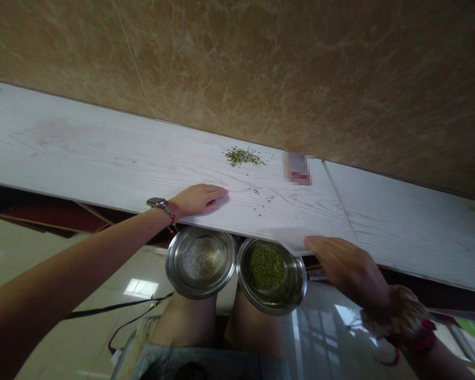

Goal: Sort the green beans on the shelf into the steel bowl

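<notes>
My left hand (200,200) lies flat on the white wood-grain tabletop (134,153), fingers stretched out and holding nothing. At the table's front edge my right hand (346,264) pinches a thin white card (296,240), its edge over the right bowl's rim. That steel bowl (300,287) holds green beans (266,267), like mung beans. Beside it, a second steel bowl (173,264) contains white grains (201,257), like rice. Both bowls rest on my knees. A loose pile of mixed green and pale grains (243,156) lies at the table's back, with several strays in front of it.
A small blurred-out packet or card (297,169) lies right of the pile. Behind the table rises a brown marbled wall (237,68). A seam (338,198) crosses the tabletop at right. Dark cords (119,306) run over the glossy tiled floor.
</notes>
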`<action>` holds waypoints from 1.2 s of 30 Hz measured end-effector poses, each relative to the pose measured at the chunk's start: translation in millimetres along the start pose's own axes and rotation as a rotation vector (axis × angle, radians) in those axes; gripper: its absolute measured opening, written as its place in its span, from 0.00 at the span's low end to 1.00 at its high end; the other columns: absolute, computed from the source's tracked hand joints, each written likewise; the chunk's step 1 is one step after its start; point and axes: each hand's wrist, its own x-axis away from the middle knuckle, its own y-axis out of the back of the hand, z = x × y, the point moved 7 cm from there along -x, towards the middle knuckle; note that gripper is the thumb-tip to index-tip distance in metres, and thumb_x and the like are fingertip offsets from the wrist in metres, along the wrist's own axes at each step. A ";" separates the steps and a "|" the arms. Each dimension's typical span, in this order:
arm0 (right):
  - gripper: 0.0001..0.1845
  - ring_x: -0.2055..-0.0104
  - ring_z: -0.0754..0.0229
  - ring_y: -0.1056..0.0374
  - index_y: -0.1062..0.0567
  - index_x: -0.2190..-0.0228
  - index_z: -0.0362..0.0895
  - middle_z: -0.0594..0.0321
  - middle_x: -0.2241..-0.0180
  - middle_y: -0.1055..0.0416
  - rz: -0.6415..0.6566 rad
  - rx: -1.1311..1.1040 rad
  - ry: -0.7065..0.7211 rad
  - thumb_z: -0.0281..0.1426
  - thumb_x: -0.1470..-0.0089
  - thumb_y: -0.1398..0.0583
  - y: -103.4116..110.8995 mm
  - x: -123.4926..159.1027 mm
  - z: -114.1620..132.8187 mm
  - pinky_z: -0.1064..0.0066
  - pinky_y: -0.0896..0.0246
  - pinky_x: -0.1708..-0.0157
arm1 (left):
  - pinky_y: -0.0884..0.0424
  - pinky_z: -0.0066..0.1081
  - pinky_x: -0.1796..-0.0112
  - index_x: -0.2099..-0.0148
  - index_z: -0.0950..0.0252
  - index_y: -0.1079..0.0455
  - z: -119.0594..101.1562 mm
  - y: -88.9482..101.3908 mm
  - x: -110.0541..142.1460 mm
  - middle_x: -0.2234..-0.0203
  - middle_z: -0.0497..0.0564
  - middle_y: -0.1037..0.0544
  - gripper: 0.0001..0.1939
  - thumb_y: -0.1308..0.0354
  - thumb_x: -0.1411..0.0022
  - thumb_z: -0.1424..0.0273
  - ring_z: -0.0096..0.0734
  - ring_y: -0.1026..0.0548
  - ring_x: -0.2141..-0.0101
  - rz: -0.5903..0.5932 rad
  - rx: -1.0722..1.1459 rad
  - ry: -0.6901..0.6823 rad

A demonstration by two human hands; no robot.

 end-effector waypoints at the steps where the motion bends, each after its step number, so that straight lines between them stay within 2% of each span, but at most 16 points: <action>1: 0.15 0.64 0.59 0.26 0.26 0.64 0.40 0.56 0.67 0.22 -0.012 0.032 -0.008 0.20 0.43 0.51 -2.5 -0.7 -3.1 0.69 0.29 0.63 | 0.34 0.33 0.52 0.46 0.64 0.35 -0.2 -0.1 -0.1 0.49 0.54 0.28 0.17 0.54 0.36 0.71 0.33 0.28 0.53 0.006 -0.002 0.002; 6: 0.13 0.66 0.59 0.26 0.26 0.65 0.37 0.54 0.69 0.22 -0.030 0.101 -0.045 0.19 0.44 0.50 -1.7 -3.1 -14.3 0.69 0.29 0.64 | 0.33 0.33 0.52 0.46 0.66 0.35 -0.1 0.4 -0.2 0.49 0.55 0.28 0.18 0.54 0.36 0.71 0.34 0.27 0.53 0.016 -0.008 0.007; 11: 0.15 0.64 0.61 0.27 0.26 0.63 0.40 0.57 0.67 0.22 0.032 0.004 0.017 0.20 0.43 0.51 -0.2 -2.4 -1.3 0.71 0.30 0.63 | 0.34 0.32 0.52 0.46 0.64 0.35 0.2 0.2 -0.2 0.48 0.53 0.28 0.18 0.54 0.36 0.71 0.32 0.28 0.53 0.007 0.008 0.000; 14: 0.15 0.63 0.60 0.27 0.25 0.63 0.38 0.55 0.66 0.22 0.014 0.026 0.025 0.20 0.44 0.51 -10.3 -2.3 -0.2 0.69 0.30 0.63 | 0.35 0.32 0.52 0.46 0.64 0.35 -0.5 0.5 -0.4 0.48 0.53 0.28 0.18 0.54 0.36 0.71 0.32 0.28 0.53 0.001 0.013 -0.002; 19: 0.15 0.65 0.58 0.27 0.24 0.64 0.37 0.53 0.66 0.22 0.036 0.134 -0.037 0.19 0.45 0.50 -30.5 -8.3 -21.6 0.68 0.30 0.64 | 0.34 0.32 0.52 0.46 0.64 0.35 -2.1 2.8 -0.2 0.49 0.54 0.28 0.17 0.55 0.36 0.71 0.32 0.28 0.53 -0.006 0.013 -0.005; 23: 0.14 0.65 0.59 0.26 0.24 0.63 0.38 0.55 0.66 0.22 0.020 0.157 -0.078 0.20 0.45 0.49 -25.0 -10.8 -28.7 0.68 0.30 0.64 | 0.34 0.33 0.52 0.46 0.64 0.35 -2.0 3.3 -0.2 0.49 0.54 0.28 0.17 0.55 0.36 0.71 0.32 0.28 0.53 0.003 0.019 -0.002; 26: 0.14 0.65 0.60 0.26 0.24 0.64 0.38 0.55 0.67 0.22 0.007 0.134 -0.042 0.20 0.45 0.49 -20.3 -10.4 -18.4 0.69 0.30 0.64 | 0.34 0.33 0.52 0.46 0.65 0.35 -1.1 2.1 -0.3 0.48 0.55 0.28 0.17 0.54 0.36 0.71 0.33 0.28 0.53 0.016 0.030 0.003; 29: 0.16 0.65 0.60 0.26 0.24 0.65 0.38 0.55 0.67 0.22 0.021 0.136 -0.013 0.19 0.45 0.50 -25.2 -11.6 -11.8 0.69 0.30 0.64 | 0.34 0.33 0.51 0.46 0.65 0.35 -0.3 1.2 -0.1 0.48 0.55 0.28 0.17 0.54 0.36 0.71 0.33 0.28 0.53 0.008 0.035 -0.001; 33: 0.15 0.67 0.60 0.26 0.24 0.65 0.37 0.55 0.68 0.22 0.019 0.185 -0.054 0.20 0.45 0.50 -32.4 -16.1 -22.4 0.69 0.30 0.65 | 0.34 0.33 0.51 0.47 0.64 0.35 -0.1 1.2 0.4 0.48 0.53 0.28 0.16 0.54 0.36 0.71 0.32 0.28 0.53 -0.008 0.020 -0.005; 36: 0.14 0.67 0.59 0.27 0.24 0.65 0.37 0.54 0.68 0.22 0.002 0.199 -0.067 0.20 0.45 0.50 -29.4 -18.7 -26.3 0.70 0.31 0.66 | 0.34 0.33 0.52 0.47 0.64 0.35 -1.2 2.0 0.3 0.48 0.54 0.28 0.16 0.54 0.36 0.71 0.32 0.28 0.53 -0.001 0.010 -0.006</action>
